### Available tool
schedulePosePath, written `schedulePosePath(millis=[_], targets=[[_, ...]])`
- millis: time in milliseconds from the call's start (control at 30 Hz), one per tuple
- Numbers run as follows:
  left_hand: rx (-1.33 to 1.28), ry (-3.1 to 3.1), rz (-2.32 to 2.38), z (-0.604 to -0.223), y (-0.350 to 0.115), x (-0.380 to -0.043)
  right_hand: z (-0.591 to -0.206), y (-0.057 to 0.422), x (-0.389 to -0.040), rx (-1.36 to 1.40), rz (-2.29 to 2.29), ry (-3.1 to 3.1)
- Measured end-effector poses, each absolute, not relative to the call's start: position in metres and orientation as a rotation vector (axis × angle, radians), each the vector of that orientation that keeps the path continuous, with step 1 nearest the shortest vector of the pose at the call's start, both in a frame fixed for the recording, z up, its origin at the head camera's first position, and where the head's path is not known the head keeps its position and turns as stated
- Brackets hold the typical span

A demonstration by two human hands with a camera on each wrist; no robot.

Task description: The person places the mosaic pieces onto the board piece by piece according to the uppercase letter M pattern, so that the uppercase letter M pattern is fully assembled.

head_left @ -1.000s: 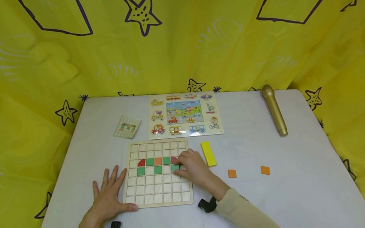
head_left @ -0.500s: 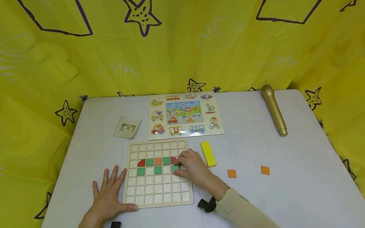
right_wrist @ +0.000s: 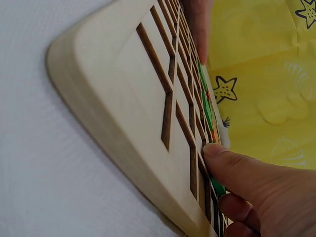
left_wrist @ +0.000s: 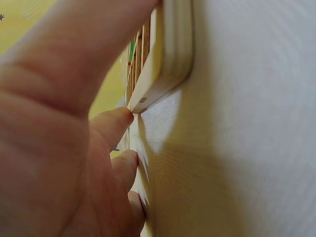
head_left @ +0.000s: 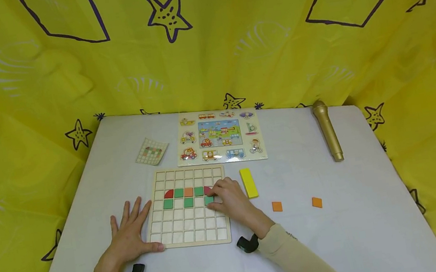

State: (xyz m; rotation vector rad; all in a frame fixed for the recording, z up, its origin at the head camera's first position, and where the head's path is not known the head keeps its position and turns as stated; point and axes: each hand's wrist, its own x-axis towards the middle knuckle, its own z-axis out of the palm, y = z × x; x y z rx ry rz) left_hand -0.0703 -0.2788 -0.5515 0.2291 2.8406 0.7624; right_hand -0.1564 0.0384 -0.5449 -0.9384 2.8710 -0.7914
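Note:
A wooden grid board [head_left: 190,237] lies on the table with red, green and orange tiles set in two of its rows. My left hand [head_left: 129,236] spreads its fingers on the tabletop at the board's left side, thumb on the lower left corner. In the left wrist view an index fingertip [left_wrist: 126,114] meets the board's corner. Over the right end of the rows, my right hand [head_left: 233,201] pinches a green square tile [head_left: 209,200] with thumb and curled fingers. Its fingertips partly cover the red quarter-round tile [head_left: 207,189] above. The right thumb [right_wrist: 232,163] shows at the green tile's edge.
A yellow block [head_left: 249,183] lies right of the board, with two orange square tiles [head_left: 277,206] farther right. Behind are a pattern card [head_left: 152,151] and a vehicle picture puzzle [head_left: 223,158]. A gold microphone [head_left: 328,132] lies at the back right.

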Motion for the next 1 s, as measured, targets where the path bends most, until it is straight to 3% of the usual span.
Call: schedulePosePath(millis=[1000], targets=[[0.232, 2.843, 0.771, -0.553, -0.278, -0.07, -0.529, 0.067, -0.154, -0.818, -0.875, 2.916]])
